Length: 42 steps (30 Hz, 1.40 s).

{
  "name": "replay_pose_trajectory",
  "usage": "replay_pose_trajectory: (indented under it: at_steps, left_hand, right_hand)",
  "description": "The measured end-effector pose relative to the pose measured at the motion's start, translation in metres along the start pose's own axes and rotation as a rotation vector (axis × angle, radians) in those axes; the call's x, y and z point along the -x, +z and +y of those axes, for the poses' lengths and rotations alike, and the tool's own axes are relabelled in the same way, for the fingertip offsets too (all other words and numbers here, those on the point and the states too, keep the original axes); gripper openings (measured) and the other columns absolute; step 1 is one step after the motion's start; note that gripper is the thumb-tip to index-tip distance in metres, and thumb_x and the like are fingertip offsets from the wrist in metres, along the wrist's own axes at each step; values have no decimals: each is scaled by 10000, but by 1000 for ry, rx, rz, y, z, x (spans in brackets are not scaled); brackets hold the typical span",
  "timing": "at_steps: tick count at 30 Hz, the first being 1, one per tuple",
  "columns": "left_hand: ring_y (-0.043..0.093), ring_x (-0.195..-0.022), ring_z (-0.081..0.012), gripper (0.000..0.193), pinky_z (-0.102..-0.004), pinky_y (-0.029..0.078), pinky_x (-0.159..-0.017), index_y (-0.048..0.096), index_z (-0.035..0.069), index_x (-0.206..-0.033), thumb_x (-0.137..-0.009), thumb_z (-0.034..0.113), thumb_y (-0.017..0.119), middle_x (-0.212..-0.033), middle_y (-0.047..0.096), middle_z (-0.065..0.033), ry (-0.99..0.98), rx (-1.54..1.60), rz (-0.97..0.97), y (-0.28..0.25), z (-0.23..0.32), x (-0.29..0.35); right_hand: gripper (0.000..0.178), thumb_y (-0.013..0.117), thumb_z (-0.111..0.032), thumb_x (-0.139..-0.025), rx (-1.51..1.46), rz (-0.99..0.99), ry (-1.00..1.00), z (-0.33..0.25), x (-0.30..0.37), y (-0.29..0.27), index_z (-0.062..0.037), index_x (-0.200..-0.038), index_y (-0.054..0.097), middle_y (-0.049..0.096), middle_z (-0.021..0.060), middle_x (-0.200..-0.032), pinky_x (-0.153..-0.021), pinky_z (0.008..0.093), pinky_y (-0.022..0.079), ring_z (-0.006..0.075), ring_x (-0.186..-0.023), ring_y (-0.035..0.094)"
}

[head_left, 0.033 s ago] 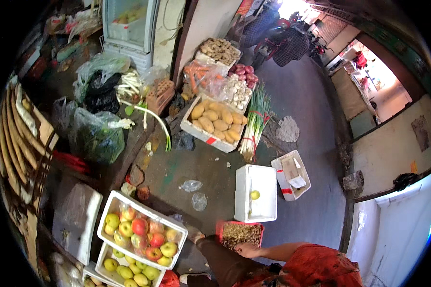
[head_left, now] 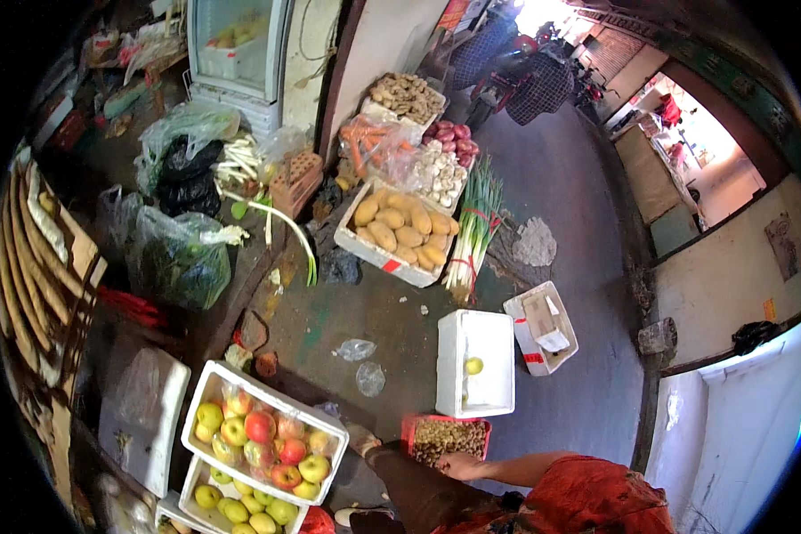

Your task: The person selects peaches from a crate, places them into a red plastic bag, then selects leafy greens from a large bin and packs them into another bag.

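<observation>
My right hand [head_left: 460, 465] reaches in from the lower right, on a bare forearm below a red sleeve. It rests at the near edge of a red basket [head_left: 489, 427] full of small brown pieces [head_left: 449, 436], whose kind is too small to tell. The fingers are curled down toward the pieces, and whatever they hold is hidden. My left hand does not show. Just beyond the basket stands a white foam box [head_left: 498, 383] with a yellow-green round fruit [head_left: 473, 366] in it.
At left, foam boxes of apples [head_left: 260, 427] are stacked. Farther off are potatoes [head_left: 400, 222], spring onions [head_left: 476, 231], garlic, red onions, carrots and ginger. A smaller foam box [head_left: 534, 360] holds cartons. Plastic scraps [head_left: 370, 377] litter the floor. Motorbikes [head_left: 516, 84] stand at the back.
The view has shifted very slightly. My right hand stays at the red basket, and nothing else has visibly moved.
</observation>
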State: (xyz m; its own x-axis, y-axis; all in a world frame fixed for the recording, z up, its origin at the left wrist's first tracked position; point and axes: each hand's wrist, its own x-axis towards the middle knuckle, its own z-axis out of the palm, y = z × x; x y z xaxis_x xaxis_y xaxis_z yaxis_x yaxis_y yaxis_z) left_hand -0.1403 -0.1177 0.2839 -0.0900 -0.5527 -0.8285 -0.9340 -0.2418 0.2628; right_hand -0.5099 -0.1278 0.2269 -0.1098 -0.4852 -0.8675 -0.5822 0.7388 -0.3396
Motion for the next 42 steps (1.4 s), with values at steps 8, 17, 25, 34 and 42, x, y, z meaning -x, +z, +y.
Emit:
replay_pose_trajectory:
  at_steps: [8, 17, 25, 34, 42]
  left_hand:
    - [575, -1020, -371, 415, -434, 472, -887, 576, 93, -1194, -825, 267, 651, -1110, 609, -175, 358, 299, 172, -14, 50, -26]
    - [608, -955, -365, 299, -406, 491, -847, 601, 68, -1117, -840, 179, 596, -1036, 636, -192, 272, 288, 253, -74, 110, -31]
    - [576, -1032, -298, 381, -442, 437, -850, 605, 155, -1119, -772, 308, 642, -1073, 624, -112, 3, 305, -36, -58, 206, -106]
    - [651, -897, -289, 302, -338, 515, -782, 585, 60, -1140, -842, 108, 582, -957, 664, -140, 238, 624, 159, -146, 370, -153]
    - [653, -862, -270, 257, -335, 508, -770, 624, 71, -1081, -827, 101, 604, -939, 680, -121, 140, 751, 242, -200, 404, -192]
  right_hand:
    - [337, 564, -269, -855, -80, -114, 41, 34, -27, -28, -99, -1142, 603, 630, 129, -1113, -888, 377, 459, 293, -1051, 585]
    - [304, 591, -200, -783, -88, 125, 41, 90, -84, -31, -49, -1041, 644, 653, 167, -1012, -800, 375, 463, 278, -937, 614]
    - [204, 600, -130, -830, -454, 10, 28, 96, -136, -159, -39, -1009, 634, 637, 60, -870, -676, 291, 487, 153, -772, 613]
    - [186, 514, -44, -862, -627, 9, 53, 48, -211, -331, -58, -1031, 590, 598, 38, -838, -587, 267, 480, 140, -720, 599]
    - [219, 535, -85, -886, -453, -177, 32, -92, -274, -371, -59, -1098, 582, 615, 42, -901, -648, 269, 490, 137, -768, 604]
